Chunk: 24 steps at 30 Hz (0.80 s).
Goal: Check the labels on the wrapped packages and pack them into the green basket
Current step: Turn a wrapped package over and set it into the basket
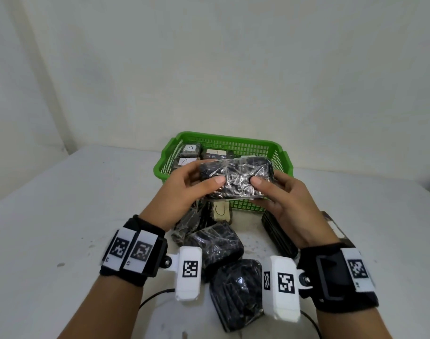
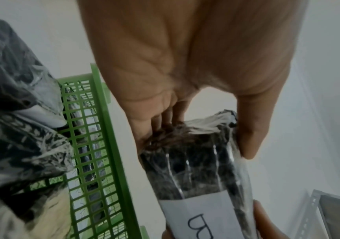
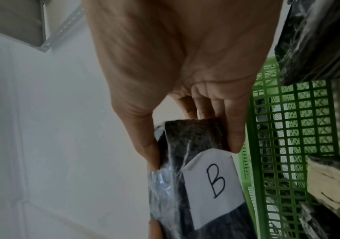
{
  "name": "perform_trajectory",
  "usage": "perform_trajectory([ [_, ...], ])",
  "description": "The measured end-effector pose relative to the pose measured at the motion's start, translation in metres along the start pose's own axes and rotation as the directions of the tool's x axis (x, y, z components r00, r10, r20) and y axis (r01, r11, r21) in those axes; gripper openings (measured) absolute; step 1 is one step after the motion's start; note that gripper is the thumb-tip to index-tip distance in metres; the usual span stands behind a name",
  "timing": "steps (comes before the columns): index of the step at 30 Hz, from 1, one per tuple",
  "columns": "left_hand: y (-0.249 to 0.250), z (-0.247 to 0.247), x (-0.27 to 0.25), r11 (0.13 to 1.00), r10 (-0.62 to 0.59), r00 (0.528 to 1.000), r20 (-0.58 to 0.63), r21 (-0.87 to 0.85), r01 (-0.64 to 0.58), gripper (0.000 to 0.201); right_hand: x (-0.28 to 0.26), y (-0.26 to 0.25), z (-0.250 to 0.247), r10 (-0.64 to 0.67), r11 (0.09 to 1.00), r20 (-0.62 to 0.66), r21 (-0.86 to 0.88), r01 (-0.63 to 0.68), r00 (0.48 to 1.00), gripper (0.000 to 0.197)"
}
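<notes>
Both hands hold one black package (image 1: 236,178) wrapped in clear film above the near wall of the green basket (image 1: 280,152). My left hand (image 1: 184,189) grips its left end, thumb on top. My right hand (image 1: 280,194) grips the right end the same way. A white label marked "B" (image 3: 214,182) sits on the package's underside, also seen in the left wrist view on the package (image 2: 197,169). Inside the basket lie wrapped packages with white labels marked "A" (image 1: 190,148). Several more wrapped packages (image 1: 214,243) lie on the table between my wrists.
The white table (image 1: 74,204) stands against a pale wall. A package with a curled label (image 1: 220,211) lies just before the basket. Another dark package (image 1: 277,236) lies under my right forearm. Black cables (image 1: 152,297) run along the near edge.
</notes>
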<state>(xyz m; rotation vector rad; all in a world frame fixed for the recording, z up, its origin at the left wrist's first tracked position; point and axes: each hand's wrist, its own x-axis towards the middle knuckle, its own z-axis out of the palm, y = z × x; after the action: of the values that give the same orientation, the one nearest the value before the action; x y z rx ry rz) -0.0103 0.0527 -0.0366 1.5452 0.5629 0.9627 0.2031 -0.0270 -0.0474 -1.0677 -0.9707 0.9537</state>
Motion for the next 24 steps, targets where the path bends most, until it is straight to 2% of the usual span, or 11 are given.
perform_trajectory([
  [2,0.002,0.002,0.0,0.999,0.01,1.0,-0.018,0.039,-0.009,0.054,-0.003,-0.004,0.004,-0.014,1.0,0.04,-0.001,0.014,0.999,0.056],
  [4,0.002,0.002,-0.001,0.997,0.018,1.0,0.003,0.074,-0.018,0.057,-0.006,-0.007,0.007,-0.025,0.999,0.046,-0.019,0.026,0.999,0.065],
  [7,0.001,0.002,-0.002,0.996,0.014,0.999,0.029,0.091,-0.016,0.057,-0.006,-0.005,0.007,-0.058,0.997,0.013,-0.047,0.059,0.998,0.066],
  [10,0.003,0.002,-0.001,0.995,0.029,0.999,-0.016,0.093,-0.027,0.051,-0.004,-0.002,0.005,-0.047,0.997,0.027,-0.061,0.049,0.999,0.07],
  [14,0.002,-0.001,0.0,0.999,0.035,0.998,-0.044,0.034,-0.033,0.055,-0.002,0.004,0.002,-0.025,0.99,0.077,-0.135,0.036,0.997,0.091],
  [16,-0.001,-0.001,0.0,1.0,0.0,1.0,-0.008,-0.006,0.0,0.056,-0.001,0.005,0.001,-0.046,0.989,0.056,-0.14,0.053,0.997,0.095],
  [18,0.0,-0.001,0.0,0.999,0.015,1.0,-0.008,0.03,-0.015,0.053,-0.001,0.005,0.001,-0.055,0.99,0.055,-0.13,0.062,0.997,0.097],
  [20,0.001,-0.001,0.0,0.998,0.037,0.999,-0.012,0.057,-0.036,0.051,-0.002,0.005,0.0,-0.062,0.991,0.062,-0.111,0.069,0.996,0.094],
  [24,0.0,-0.001,-0.001,0.997,0.027,0.999,0.041,0.065,-0.03,0.063,0.0,0.005,0.0,-0.07,0.993,0.021,-0.092,0.072,0.997,0.089],
])
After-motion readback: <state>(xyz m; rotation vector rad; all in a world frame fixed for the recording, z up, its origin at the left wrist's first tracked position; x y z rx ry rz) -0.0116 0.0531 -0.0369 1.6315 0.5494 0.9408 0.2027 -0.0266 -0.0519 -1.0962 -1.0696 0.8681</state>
